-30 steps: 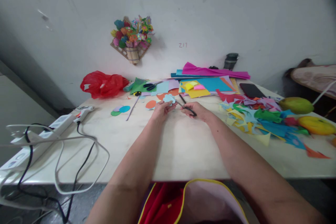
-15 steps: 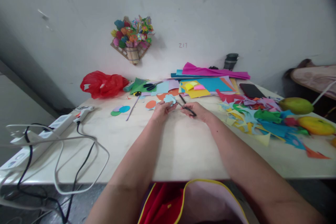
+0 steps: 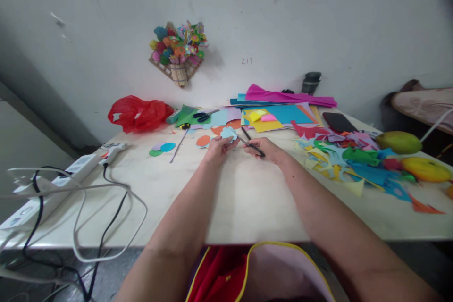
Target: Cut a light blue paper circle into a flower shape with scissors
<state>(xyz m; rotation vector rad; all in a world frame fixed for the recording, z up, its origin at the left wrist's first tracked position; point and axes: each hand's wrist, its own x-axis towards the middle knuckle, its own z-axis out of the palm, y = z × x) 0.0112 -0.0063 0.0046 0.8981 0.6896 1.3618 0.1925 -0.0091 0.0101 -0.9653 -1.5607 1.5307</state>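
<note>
My left hand (image 3: 216, 148) pinches a light blue flower-shaped paper cutout (image 3: 228, 133) above the pale table (image 3: 233, 193). My right hand (image 3: 266, 149) is closed round the black handles of a pair of scissors (image 3: 247, 143), whose blades point left to the edge of the cutout. Both hands hover near the middle of the table, a little beyond its centre. An orange paper circle (image 3: 203, 140) lies just left of my left hand.
Stacked coloured paper sheets (image 3: 279, 114) and a second pair of scissors (image 3: 202, 115) lie at the back. Paper scraps (image 3: 354, 160), a phone (image 3: 339, 121) and mangoes (image 3: 399, 141) fill the right. A red bag (image 3: 138, 113), paper circles (image 3: 162, 148), a power strip (image 3: 53, 184) with cables sit left.
</note>
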